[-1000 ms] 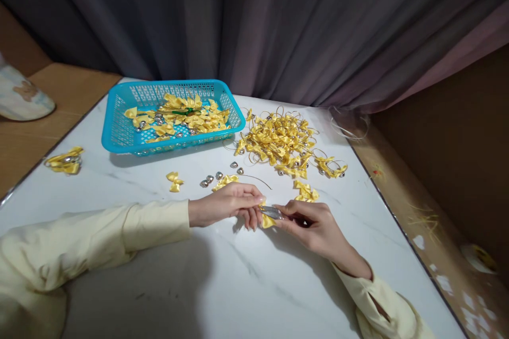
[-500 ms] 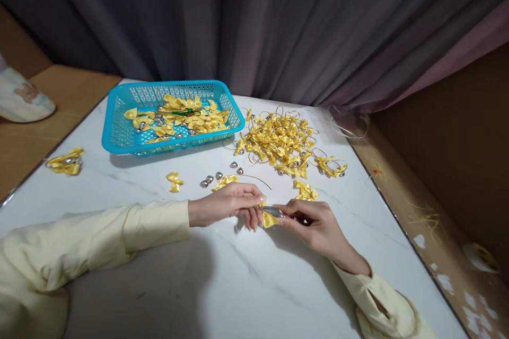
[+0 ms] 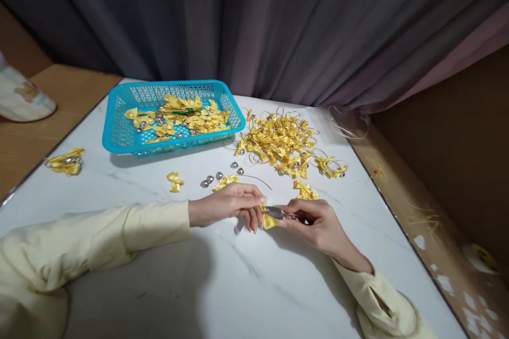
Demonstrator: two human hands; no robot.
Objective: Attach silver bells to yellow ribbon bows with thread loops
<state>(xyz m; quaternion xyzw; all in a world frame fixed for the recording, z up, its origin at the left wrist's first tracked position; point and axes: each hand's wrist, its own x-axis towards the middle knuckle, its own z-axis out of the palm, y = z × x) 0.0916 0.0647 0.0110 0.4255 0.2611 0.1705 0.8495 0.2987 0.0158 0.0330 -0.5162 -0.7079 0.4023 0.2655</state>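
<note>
My left hand point(image 3: 226, 204) pinches a small yellow ribbon bow point(image 3: 268, 221) just above the white marble table point(image 3: 238, 280). My right hand point(image 3: 314, 222) is closed round a small silver metal tool point(image 3: 274, 212) whose tip meets the bow. Both hands sit close together at the table's middle. Both forearms wear pale yellow sleeves.
A blue plastic basket point(image 3: 119, 132) with yellow bows and silver beads stands at the back left. A heap of yellow bows with wire loops point(image 3: 278, 140) lies behind my hands. Loose silver beads point(image 3: 210, 179), a single bow point(image 3: 174, 181) and another bow bundle point(image 3: 66, 161) lie about. A dark curtain hangs behind.
My right hand has shifted slightly up and in, closing more around the tool. My left hand and the bow have barely moved.
</note>
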